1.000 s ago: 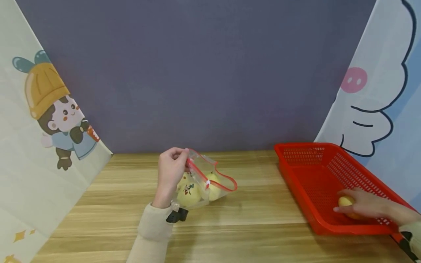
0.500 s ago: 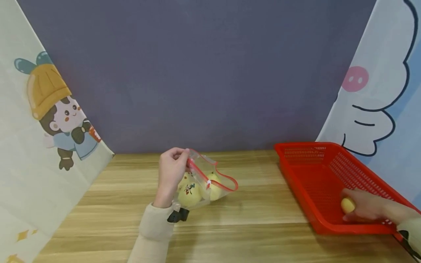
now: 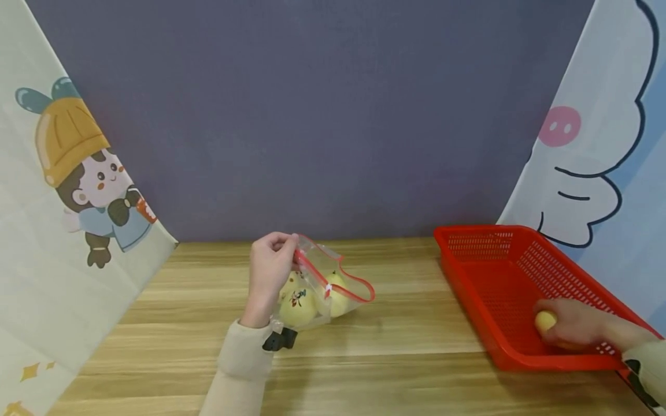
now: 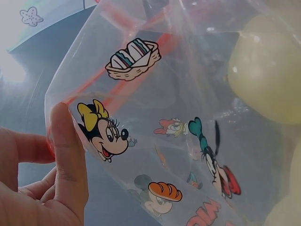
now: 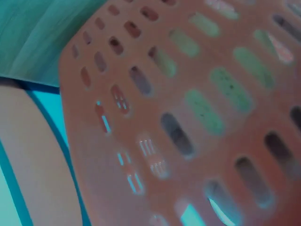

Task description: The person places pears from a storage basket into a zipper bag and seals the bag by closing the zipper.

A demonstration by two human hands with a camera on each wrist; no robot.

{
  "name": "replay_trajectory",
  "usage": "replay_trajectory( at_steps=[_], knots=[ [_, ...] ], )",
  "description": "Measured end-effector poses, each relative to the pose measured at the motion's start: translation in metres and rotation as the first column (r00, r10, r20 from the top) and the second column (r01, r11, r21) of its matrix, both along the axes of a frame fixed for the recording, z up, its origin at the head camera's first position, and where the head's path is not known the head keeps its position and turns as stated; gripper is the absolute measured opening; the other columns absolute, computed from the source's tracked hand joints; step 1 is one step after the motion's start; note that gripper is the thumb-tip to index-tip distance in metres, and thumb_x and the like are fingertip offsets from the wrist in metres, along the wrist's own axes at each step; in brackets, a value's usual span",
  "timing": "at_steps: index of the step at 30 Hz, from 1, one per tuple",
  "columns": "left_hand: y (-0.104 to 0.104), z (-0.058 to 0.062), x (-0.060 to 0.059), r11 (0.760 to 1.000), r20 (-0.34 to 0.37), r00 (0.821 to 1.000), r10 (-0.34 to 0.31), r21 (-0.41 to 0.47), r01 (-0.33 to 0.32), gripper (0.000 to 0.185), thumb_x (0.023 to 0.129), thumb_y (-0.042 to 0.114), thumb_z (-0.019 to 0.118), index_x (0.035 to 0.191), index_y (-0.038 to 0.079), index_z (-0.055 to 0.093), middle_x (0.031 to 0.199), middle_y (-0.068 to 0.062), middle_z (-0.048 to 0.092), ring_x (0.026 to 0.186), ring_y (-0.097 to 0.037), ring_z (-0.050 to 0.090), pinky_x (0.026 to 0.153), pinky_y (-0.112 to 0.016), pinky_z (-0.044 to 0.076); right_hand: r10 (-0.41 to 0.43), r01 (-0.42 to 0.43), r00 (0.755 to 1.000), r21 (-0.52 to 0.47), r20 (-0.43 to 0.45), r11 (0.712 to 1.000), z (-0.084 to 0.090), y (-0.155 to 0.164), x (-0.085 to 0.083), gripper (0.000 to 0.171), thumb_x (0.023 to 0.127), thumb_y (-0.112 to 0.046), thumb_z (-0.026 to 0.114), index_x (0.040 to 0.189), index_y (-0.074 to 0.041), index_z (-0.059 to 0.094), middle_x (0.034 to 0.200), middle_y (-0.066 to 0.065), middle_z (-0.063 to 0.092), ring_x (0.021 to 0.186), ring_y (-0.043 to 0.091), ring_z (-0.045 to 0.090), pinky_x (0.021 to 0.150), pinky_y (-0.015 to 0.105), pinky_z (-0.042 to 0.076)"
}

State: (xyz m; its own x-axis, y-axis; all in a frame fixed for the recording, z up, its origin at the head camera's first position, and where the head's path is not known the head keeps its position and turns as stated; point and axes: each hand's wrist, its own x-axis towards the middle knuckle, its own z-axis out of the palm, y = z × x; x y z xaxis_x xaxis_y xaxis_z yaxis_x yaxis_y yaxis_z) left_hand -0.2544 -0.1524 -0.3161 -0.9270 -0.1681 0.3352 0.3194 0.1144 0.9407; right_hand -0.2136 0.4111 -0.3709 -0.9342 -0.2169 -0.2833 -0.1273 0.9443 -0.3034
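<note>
A clear zip bag [image 3: 318, 263] with red edging and cartoon prints sits on the wooden table, its mouth spread toward the right. Inside are yellow pears; one pear [image 3: 338, 296] shows a short stem. My left hand [image 3: 272, 268] pinches the bag's upper left edge between thumb and fingers, and the left wrist view shows the same edge between the fingers [image 4: 67, 150]. To the right, my right hand [image 3: 574, 323] reaches into a red basket [image 3: 507, 353] and grips a yellow pear [image 3: 545, 321]. Basket wall slots [image 5: 204, 110] fill the right wrist view, with pale green-yellow showing through; that hand is hidden there.
The wooden table [image 3: 406, 341] lies between the bag and the basket. A dark grey-blue panel [image 3: 333, 127] stands behind, with printed cloths at left [image 3: 31, 242] and right [image 3: 598, 156]. The basket's raised rim surrounds the right hand.
The right hand's fingers have closed around the pear and turned it slightly within the basket. The left hand and bag stay in place.
</note>
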Motion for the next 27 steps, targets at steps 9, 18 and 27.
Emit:
replay_trajectory(
  at_steps=[9,18,27],
  knots=[
    [0.001,0.002,0.001,1.0,0.018,1.0,-0.005,0.015,0.005,0.022,0.101,0.015,0.062,0.103,-0.005,0.071,0.079,-0.016,0.07,0.053,-0.021,0.065,0.053,-0.034,0.062,-0.029,0.032,0.997,0.026,-0.078,0.999,0.011,-0.004,-0.001,0.047,0.082,-0.025,0.076,0.121,0.0,0.066,0.089,0.001,0.061,0.081,0.02,0.056,0.065,0.032,0.044],
    [0.0,0.0,0.002,1.0,0.007,1.0,-0.004,0.003,0.004,0.022,0.102,0.015,0.062,0.102,-0.005,0.071,0.079,-0.016,0.068,0.052,-0.02,0.064,0.052,-0.034,0.062,-0.029,0.033,0.982,0.019,-0.189,0.999,0.028,-0.013,0.003,0.044,0.086,-0.029,0.072,0.12,-0.001,0.067,0.086,-0.002,0.061,0.077,0.014,0.055,0.059,0.026,0.042],
    [-0.001,0.0,0.001,1.0,0.001,1.0,0.002,-0.007,-0.002,0.022,0.102,0.016,0.062,0.101,-0.004,0.072,0.077,-0.015,0.068,0.051,-0.02,0.064,0.053,-0.036,0.062,-0.067,0.073,0.96,0.011,-0.273,0.997,0.038,-0.029,0.003,0.044,0.083,-0.033,0.075,0.116,-0.004,0.068,0.084,-0.002,0.061,0.074,0.014,0.054,0.055,0.026,0.043]
  ],
)
